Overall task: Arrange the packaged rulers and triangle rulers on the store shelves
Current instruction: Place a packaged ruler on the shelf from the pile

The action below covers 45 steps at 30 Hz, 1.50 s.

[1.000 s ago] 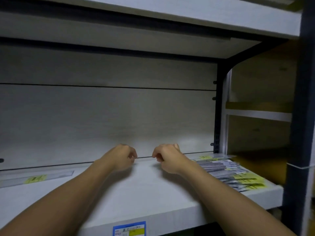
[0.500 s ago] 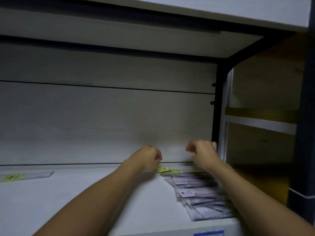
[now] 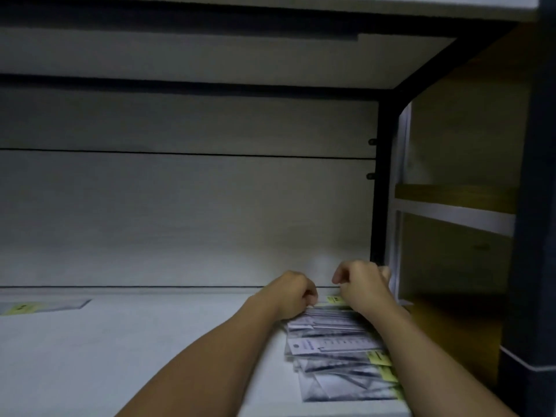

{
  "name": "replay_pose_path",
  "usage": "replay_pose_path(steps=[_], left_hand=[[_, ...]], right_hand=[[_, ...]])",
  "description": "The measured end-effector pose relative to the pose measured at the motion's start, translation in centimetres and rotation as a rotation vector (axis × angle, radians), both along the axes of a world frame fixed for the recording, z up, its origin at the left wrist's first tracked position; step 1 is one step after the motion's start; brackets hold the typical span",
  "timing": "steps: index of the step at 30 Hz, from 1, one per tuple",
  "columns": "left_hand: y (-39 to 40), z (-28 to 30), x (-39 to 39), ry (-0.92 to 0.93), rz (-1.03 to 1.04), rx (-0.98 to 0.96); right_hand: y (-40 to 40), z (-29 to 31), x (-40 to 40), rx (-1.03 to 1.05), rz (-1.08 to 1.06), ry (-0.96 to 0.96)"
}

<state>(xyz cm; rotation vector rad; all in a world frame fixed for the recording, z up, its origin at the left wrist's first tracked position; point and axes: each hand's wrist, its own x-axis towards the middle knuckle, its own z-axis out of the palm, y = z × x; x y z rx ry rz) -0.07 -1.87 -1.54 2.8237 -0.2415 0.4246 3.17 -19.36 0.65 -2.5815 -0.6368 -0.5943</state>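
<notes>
A fanned pile of packaged rulers (image 3: 334, 346), clear sleeves with yellow tags, lies at the right end of the white shelf board (image 3: 150, 341). My left hand (image 3: 293, 293) has its fingers curled, and their tips pinch the far left corner of the pile's top package. My right hand (image 3: 361, 284) hovers with curled fingers over the pile's back end, close to the back wall; nothing shows in it. My right forearm hides the pile's right edge. One more packaged ruler (image 3: 45, 307) lies flat at the far left of the shelf.
A black upright post (image 3: 380, 176) closes the shelf bay on the right, just behind my right hand. Beyond it is a yellowish neighbouring shelf unit (image 3: 451, 200). Another shelf board (image 3: 210, 52) hangs overhead. Bare white board stretches between the two ruler spots.
Both hands have moved right from the shelf's middle to the ruler pile. My left hand has dropped onto the pile's far corner. The view has turned right and closer.
</notes>
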Motion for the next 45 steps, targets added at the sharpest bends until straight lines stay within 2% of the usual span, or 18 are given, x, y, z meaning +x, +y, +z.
replay_pose_path(steps=[4,6,9,12,14,18,25,31,37,45], left_hand=[[0.4,-0.2,0.3,-0.012,0.031,-0.027],[0.4,-0.3,0.6,-0.021,0.054,0.013],[0.3,-0.3,0.7,-0.057,0.08,0.064],[0.2,-0.3,0.3,-0.084,0.081,0.048],[0.4,-0.4,0.1,-0.117,0.083,0.015],[0.9,-0.2,-0.1,-0.163,0.073,-0.004],[1.0,-0.1,0.2,-0.218,0.095,-0.094],[1.3,-0.3,0.1,-0.213,0.101,-0.082],[2.0,-0.3,-0.3,-0.222,0.132,-0.087],[2.4,-0.3,-0.4,-0.221,0.135,-0.079]], right_hand=[[-0.7,1.1,-0.7,0.121,0.176,0.049],[-1.5,1.9,-1.4,0.133,0.366,0.192],[-2.7,2.8,-2.7,-0.019,0.646,0.544],[-3.3,3.2,-3.1,-0.128,0.781,0.727],[-3.3,3.2,-3.0,-0.198,0.784,0.804],[-2.9,3.1,-2.7,-0.366,0.722,0.817],[-2.7,2.5,-2.4,-0.278,0.68,0.785],[-2.4,2.5,-2.7,-0.287,0.647,0.779],[-2.6,2.0,-2.5,-0.19,0.639,0.739],[-2.2,2.1,-3.0,-0.308,0.585,0.713]])
